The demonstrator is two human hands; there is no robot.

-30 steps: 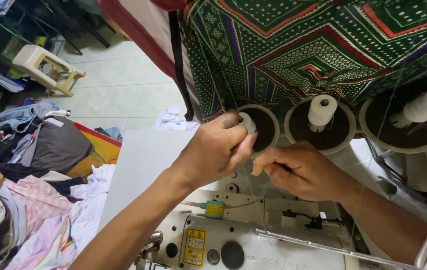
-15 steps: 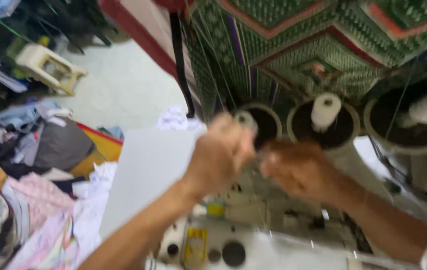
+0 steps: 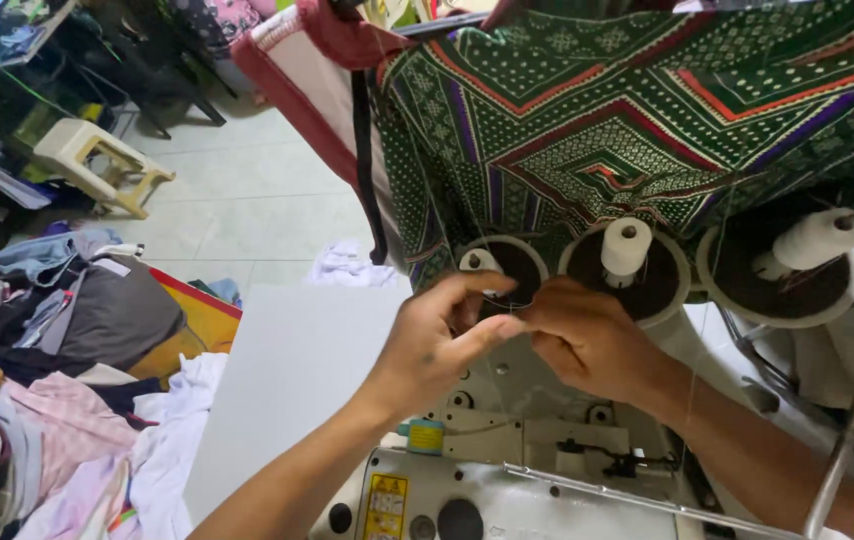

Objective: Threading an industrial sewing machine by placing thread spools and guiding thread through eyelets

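A green patterned cloth (image 3: 647, 120) hangs over the white sewing machine (image 3: 507, 470); three black spool plates sit behind it, a white thread cone (image 3: 625, 245) in the middle. A pile of clothes (image 3: 57, 400) lies on the floor. Above the machine, the left hand (image 3: 437, 345) and right hand (image 3: 587, 340) meet, fingertips pinched on a fine pale thread (image 3: 492, 300). It looks weightless, limp, easily snapped, best taken near its end.

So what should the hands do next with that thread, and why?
Probably draw the thread gently down toward the machine. Both hands meet with fingertips pinched together just below the left spool, and a thin strand seems to run up from them. The thread itself is too fine to see clearly, so this is a guess.
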